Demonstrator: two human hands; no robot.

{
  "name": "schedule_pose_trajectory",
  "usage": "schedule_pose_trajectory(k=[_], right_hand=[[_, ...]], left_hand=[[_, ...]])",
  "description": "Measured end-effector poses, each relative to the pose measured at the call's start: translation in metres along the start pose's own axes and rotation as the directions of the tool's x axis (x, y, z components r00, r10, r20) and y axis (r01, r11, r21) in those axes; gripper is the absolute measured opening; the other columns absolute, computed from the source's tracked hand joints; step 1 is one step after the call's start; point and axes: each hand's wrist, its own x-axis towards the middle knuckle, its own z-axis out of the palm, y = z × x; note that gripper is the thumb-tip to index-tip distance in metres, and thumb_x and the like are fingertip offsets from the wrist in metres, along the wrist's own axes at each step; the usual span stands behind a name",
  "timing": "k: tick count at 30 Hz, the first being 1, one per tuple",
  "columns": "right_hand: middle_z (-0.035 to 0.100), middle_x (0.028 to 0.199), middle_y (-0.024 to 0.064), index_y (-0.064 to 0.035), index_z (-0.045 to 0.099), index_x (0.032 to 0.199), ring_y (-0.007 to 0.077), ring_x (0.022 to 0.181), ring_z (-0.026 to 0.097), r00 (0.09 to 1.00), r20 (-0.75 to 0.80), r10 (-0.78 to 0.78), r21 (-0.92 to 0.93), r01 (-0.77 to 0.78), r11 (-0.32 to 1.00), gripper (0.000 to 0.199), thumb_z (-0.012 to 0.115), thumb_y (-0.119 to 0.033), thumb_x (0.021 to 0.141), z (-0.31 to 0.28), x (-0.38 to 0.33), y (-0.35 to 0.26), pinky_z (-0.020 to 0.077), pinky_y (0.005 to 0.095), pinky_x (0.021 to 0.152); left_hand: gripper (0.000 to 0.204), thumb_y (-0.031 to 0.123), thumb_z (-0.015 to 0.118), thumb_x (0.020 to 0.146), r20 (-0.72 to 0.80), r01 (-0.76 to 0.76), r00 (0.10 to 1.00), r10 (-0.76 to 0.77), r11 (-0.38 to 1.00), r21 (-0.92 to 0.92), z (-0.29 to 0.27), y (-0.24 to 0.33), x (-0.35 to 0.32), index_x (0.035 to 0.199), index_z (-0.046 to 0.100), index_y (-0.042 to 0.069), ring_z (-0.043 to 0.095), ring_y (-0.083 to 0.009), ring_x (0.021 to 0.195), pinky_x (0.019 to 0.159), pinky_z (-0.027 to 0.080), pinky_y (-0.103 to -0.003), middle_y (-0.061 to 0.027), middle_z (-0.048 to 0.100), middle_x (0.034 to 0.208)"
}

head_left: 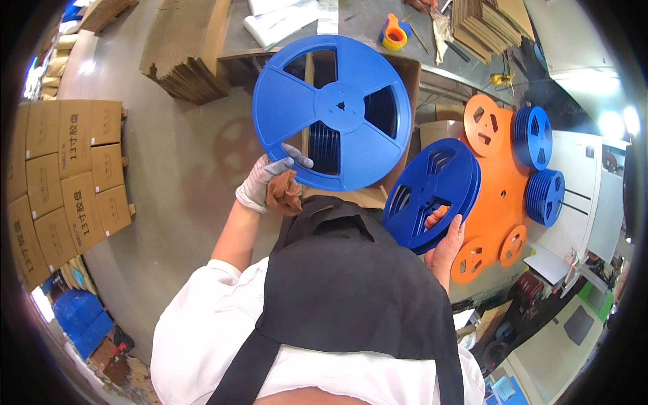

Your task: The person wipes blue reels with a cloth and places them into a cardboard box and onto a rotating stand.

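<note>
My left hand (260, 185), in a pale glove, is closed at the lower left rim of a large blue plastic reel (339, 106). A crumpled brown cloth (284, 194) is bunched in the same hand. That reel is face up over an open cardboard box (409, 88), and edges of more reels show through its cut-outs. My bare right hand (445, 239) grips a couple of stacked blue reels (422, 185) at their lower right, fingers through an opening and thumb outside. These reels tilt beside an orange rotary stand.
The orange stand (503, 182) at right carries round orange discs (482, 125) and blue reel stacks (540, 138). Yellow-orange tape (394, 34) and flattened cardboard (486, 27) lie on the workbench (364, 17). Folded cardboard (185, 50) stands at upper left; stacked cartons (67, 182) at far left.
</note>
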Motion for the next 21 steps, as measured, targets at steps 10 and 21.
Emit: schedule_pose_trajectory(k=[10, 21], right_hand=[[0.064, 0.085, 0.0147, -0.0007, 0.045, 0.117, 0.0189, 0.068, 0.064, 0.999, 0.042, -0.003, -0.06, 0.005, 0.998, 0.033, 0.044, -0.028, 0.1, -0.05, 0.018, -0.01, 0.0537, 0.0299, 0.064], [0.064, 0.085, 0.0163, 0.0001, 0.042, 0.12, 0.0204, 0.067, 0.064, 0.997, 0.024, 0.071, -0.078, -0.069, 0.995, 0.037, 0.048, -0.029, 0.098, -0.076, 0.034, -0.002, 0.0534, 0.0318, 0.064]], left_hand=[[0.016, 0.016, 0.054, 0.086, -0.402, 0.236, 0.9, 0.17, 0.584, 0.777, -0.024, -0.123, 0.139, 0.098, 0.057, 0.006, 0.06, -0.0186, 0.075, 0.071, 0.048, -0.032, -0.0107, 0.064, 0.085], [0.01, 0.013, 0.053, 0.087, -0.446, 0.32, 0.883, 0.143, 0.51, 0.798, -0.058, -0.189, 0.247, 0.095, 0.057, 0.009, 0.054, -0.0161, 0.072, 0.069, 0.047, -0.032, -0.0052, 0.06, 0.081]])
